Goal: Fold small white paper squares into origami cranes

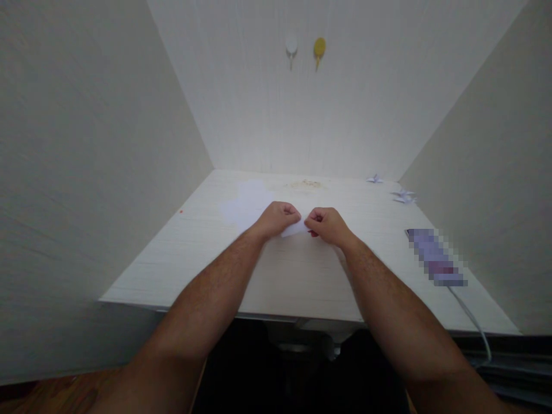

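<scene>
A small piece of white paper [295, 229] is held between my two hands, just above the middle of the table. My left hand [279, 218] pinches its left part with thumb and fingers closed. On the other side, my right hand [325, 225] is closed on the paper's right end. The fingers cover much of the paper, so its folds cannot be made out. Behind my left hand lie loose white sheets [248, 201] on the tabletop.
Several folded paper cranes [403, 196] sit at the back right. A pixelated phone-like device [435, 257] with a white cable [472, 319] lies at the right. Walls enclose the white table [172, 270] on three sides. Two hooks, one white [291, 45], one yellow [319, 47], hang on the back wall.
</scene>
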The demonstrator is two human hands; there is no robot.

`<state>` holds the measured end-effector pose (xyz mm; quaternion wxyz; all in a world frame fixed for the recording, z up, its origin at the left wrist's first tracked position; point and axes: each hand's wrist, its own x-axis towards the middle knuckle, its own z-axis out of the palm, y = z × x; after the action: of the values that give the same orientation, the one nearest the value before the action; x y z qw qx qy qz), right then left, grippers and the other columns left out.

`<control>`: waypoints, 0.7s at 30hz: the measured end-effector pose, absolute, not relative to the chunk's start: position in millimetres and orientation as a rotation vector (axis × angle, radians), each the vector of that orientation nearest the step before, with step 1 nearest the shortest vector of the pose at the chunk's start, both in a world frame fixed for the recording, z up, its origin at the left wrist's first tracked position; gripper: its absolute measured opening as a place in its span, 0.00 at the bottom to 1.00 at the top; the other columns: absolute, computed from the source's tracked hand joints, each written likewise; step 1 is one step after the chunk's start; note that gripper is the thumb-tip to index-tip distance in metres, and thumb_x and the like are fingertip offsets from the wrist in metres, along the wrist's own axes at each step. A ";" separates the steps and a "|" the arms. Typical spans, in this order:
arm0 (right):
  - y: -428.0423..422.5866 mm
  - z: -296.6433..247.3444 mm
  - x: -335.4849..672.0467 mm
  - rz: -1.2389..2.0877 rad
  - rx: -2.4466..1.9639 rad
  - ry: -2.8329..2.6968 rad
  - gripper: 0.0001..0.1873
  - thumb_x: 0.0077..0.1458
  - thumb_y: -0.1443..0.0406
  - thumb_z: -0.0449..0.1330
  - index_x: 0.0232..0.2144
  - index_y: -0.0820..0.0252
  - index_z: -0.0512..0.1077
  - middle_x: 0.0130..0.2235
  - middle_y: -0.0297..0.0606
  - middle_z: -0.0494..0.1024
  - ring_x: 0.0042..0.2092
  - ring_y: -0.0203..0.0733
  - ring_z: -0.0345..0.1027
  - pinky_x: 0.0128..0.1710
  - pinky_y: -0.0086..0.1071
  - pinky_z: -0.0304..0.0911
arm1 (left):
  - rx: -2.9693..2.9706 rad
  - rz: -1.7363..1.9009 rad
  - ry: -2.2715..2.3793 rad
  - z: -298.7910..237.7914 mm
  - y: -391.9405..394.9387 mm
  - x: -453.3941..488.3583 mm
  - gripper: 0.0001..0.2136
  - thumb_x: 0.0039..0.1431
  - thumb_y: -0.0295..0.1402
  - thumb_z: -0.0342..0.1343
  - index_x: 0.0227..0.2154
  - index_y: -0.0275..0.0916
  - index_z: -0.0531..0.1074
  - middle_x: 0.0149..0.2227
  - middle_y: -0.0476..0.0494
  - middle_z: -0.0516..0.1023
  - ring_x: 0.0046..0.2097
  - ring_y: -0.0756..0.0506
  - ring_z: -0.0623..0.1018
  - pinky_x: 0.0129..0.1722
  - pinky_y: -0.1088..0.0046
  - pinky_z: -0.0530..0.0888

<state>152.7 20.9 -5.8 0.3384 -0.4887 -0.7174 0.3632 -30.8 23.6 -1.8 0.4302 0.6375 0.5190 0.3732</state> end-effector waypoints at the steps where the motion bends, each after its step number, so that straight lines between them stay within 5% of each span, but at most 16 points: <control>1: 20.2 -4.0 153.3 0.956 -1.271 -1.864 0.06 0.46 0.65 0.59 0.21 0.61 0.71 0.18 0.33 0.73 0.20 0.32 0.65 0.20 0.24 0.56 | 1.573 0.947 1.304 -1.7 24.3 -32.2 0.08 0.46 0.35 0.60 0.25 0.34 0.75 0.22 0.49 0.73 0.22 0.54 0.67 0.21 0.79 0.59; 12: 27.0 -0.2 170.4 1.045 -1.137 -1.478 0.06 0.42 0.65 0.60 0.18 0.61 0.69 0.19 0.33 0.72 0.20 0.32 0.62 0.21 0.26 0.58 | 1.484 1.100 1.381 2.4 35.7 -56.6 0.08 0.45 0.36 0.61 0.25 0.35 0.74 0.20 0.49 0.71 0.21 0.53 0.66 0.20 0.78 0.59; 21: 23.1 -9.2 154.6 0.822 -1.220 -1.818 0.09 0.46 0.62 0.60 0.24 0.62 0.75 0.22 0.34 0.74 0.24 0.33 0.62 0.24 0.28 0.57 | 1.744 0.904 1.312 -5.4 24.4 -27.6 0.09 0.49 0.36 0.58 0.26 0.34 0.76 0.22 0.48 0.74 0.22 0.53 0.67 0.21 0.79 0.60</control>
<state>154.6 23.1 -9.2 0.3909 -0.4802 -0.7155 0.3237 -27.6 24.4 -5.4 0.3801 0.6829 0.5137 0.3538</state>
